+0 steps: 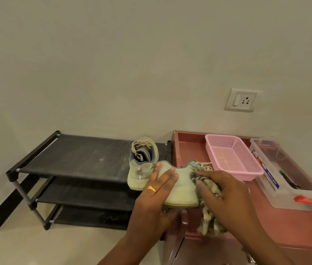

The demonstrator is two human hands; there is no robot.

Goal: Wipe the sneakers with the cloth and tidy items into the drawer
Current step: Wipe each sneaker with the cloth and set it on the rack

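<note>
Gripping pale sneaker (182, 186), left hand (157, 196); right hand (226, 192) holds crumpled striped cloth (211, 224).

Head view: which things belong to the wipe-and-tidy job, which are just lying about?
Job: pale fabric sneaker in the left hand; matching second sneaker behind it; checked fringed cloth under the right hand.
Lying about: black three-tier shoe rack; white wall socket; pink mesh plastic basket and clear plastic box, possibly for tidying later.

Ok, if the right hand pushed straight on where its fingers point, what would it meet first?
Most likely the left hand, whose fingers lie across the held sneaker ahead of the right hand and its cloth. Past them sits the second sneaker on the rack; depth unclear.
</note>
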